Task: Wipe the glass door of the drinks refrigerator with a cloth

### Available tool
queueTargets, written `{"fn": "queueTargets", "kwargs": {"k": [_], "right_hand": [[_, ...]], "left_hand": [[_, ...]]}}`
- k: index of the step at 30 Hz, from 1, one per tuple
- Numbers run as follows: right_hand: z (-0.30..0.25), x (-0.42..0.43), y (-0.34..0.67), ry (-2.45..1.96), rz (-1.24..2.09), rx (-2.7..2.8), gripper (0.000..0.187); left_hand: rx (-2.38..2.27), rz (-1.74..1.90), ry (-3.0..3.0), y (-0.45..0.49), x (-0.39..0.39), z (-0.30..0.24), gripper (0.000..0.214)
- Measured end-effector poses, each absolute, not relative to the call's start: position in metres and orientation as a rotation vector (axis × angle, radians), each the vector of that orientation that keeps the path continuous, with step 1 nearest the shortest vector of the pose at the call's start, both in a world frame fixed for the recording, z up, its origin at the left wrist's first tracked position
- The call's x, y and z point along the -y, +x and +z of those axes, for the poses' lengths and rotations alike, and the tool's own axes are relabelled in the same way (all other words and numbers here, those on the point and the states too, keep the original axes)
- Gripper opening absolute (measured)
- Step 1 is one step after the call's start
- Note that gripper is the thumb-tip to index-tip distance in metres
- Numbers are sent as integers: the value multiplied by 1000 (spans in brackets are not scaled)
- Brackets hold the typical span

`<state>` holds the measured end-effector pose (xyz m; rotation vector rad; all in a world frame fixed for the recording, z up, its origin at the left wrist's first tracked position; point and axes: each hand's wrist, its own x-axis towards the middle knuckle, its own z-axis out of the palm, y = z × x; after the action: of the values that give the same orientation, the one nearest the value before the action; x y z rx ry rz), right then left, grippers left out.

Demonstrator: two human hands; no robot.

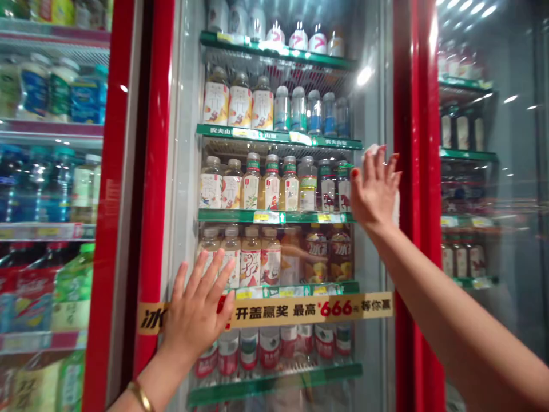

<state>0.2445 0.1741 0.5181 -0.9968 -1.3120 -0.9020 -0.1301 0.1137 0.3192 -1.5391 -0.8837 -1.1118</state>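
Observation:
A glass cooler door (278,146) with a red frame stands in front of me, rows of bottled drinks showing behind it. My left hand (195,312), fingers spread, rests flat against the glass at lower left, partly covering a gold printed strip (309,309). Higher up on the right side of the door, my right hand (375,191) presses a white cloth (397,207) to the glass. Only the cloth's edges show past the fingers and palm; the rest is hidden.
To the left is another cooler (96,229) stocked with bottles, its red frame beside this one. A third cooler with green shelves (467,154) stands to the right. Ceiling lights reflect in the glass.

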Motion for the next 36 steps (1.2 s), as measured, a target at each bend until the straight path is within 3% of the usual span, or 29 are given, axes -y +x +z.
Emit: {"fn": "queueTargets", "kwargs": {"k": [4, 6, 8, 13, 16, 21, 24, 27, 29, 33, 36], "right_hand": [[418, -158, 189, -626, -1182, 2064, 80], [396, -153, 188, -380, -1270, 2445, 74], [420, -152, 209, -371, -1258, 2441, 72], [541, -177, 240, -822, -892, 1491, 80], [521, -177, 184, -749, -830, 1474, 79], [429, -150, 86, 1, -1046, 2329, 59], [480, -150, 83, 41, -1065, 2345, 64], [570, -156, 95, -345, -1062, 1963, 88], [596, -158, 91, -568, -1057, 1694, 98], [543, -155, 62, -267, -1183, 2055, 67], [520, -152, 70, 20, -1232, 2459, 60]], "left_hand": [[877, -1204, -1550, -131, -113, 317, 80], [881, -1185, -1550, -130, -113, 316, 80], [888, -1145, -1535, -129, -112, 315, 82], [926, -1059, -1483, -127, -109, 312, 86], [989, -1053, -1451, -130, -112, 308, 87], [1053, -1212, -1372, -132, -118, 301, 97], [1038, -1225, -1398, -133, -119, 301, 98], [1038, -1195, -1402, -133, -118, 302, 93], [1055, -1155, -1399, -133, -117, 303, 87], [1053, -1134, -1395, -132, -115, 303, 82], [1045, -1172, -1385, -131, -115, 303, 87]]}}
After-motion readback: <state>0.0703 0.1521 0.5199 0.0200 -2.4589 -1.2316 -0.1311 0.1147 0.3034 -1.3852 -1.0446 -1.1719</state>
